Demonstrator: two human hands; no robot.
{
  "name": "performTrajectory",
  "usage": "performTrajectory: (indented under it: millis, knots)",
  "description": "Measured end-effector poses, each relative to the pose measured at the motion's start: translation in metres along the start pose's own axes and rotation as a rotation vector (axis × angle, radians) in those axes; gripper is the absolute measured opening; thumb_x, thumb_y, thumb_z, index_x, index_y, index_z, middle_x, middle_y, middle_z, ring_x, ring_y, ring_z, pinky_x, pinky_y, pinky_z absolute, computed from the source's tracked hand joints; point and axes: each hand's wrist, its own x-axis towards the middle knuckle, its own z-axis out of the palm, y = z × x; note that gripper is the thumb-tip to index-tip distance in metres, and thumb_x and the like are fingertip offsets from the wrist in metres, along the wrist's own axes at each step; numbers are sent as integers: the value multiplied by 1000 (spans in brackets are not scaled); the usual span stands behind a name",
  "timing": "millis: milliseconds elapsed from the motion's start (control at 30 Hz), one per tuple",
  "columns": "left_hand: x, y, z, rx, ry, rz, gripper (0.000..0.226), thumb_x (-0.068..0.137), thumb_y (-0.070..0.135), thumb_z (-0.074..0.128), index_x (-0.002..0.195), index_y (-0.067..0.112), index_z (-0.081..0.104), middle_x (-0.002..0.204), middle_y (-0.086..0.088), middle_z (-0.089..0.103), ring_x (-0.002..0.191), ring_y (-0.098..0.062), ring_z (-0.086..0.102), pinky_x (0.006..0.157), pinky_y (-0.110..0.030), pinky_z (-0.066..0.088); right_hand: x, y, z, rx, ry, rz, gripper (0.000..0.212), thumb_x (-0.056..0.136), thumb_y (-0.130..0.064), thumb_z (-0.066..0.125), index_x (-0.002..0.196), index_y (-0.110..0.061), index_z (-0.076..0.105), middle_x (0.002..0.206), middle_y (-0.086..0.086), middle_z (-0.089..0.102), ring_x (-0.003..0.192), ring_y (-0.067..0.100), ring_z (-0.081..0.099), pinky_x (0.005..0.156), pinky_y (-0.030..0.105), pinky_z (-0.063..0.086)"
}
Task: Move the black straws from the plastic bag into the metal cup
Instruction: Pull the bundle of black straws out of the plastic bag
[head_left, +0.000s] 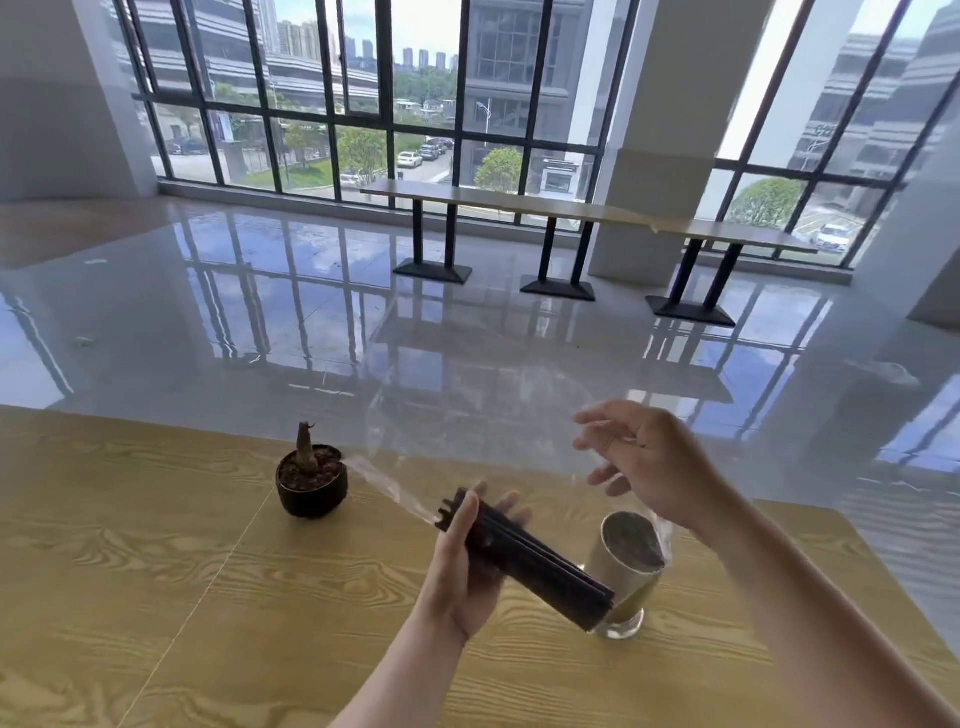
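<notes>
Straws (535, 564), tight black bundle, lie gripped in left hand (462, 577); right hand (654, 467) blurred, grasp on bag (384, 486) unclear.

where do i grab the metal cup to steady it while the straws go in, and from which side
Grip the metal cup round its side wall, below the rim, coming from the right. It stands upright with its mouth open, which must stay free, and the left hand holds the black straws slanted down at its left side, so that side is blocked.

Potted plant (310, 480) — on wooden table (156, 545).
</notes>
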Motion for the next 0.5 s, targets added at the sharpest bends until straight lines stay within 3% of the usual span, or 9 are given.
performTrajectory:
  millis: [100,167,233,333,400,500]
  knots:
    - [11,-10,3,-25,-38,-20,88,59,32,95,134,16,52,110,-15,71,103,-32,71,89,-48,57,-12,7,-11,-103,36,-15,43,94,-42,61,131,-21,59,112,-1,72,79,11,73,75,34,61]
    - [18,-17,5,-45,-96,-33,74,68,28,92,129,18,51,103,-13,68,99,-31,69,92,-50,53,-25,15,-26,-164,69,-36,77,78,-73,56,140,-27,51,118,-7,67,100,7,68,88,33,57]
    - [23,-24,9,-49,-125,-46,61,76,26,86,126,20,50,100,-11,67,97,-30,69,95,-51,50,-42,31,-41,-142,131,-51,95,68,-92,48,144,-34,46,126,-18,63,114,0,61,96,31,48]
    - [29,-38,20,-62,-138,-74,47,82,24,82,119,18,54,97,-10,67,96,-30,68,103,-53,43,-76,65,-64,94,326,-78,90,69,-93,48,141,-39,49,129,-22,65,121,-6,58,93,25,49]
    - [31,-51,34,-80,-163,-81,32,83,24,80,109,18,61,95,-9,67,95,-29,67,104,-53,40,-104,97,-68,305,427,-76,87,71,-89,53,141,-36,50,133,-14,65,127,7,59,94,32,56]
    - [31,-76,58,-104,-232,-102,13,85,26,77,92,17,71,90,-6,68,91,-27,67,97,-48,48,-144,146,-52,539,448,21,86,65,-87,64,138,-43,53,136,-7,64,129,19,59,102,42,52]
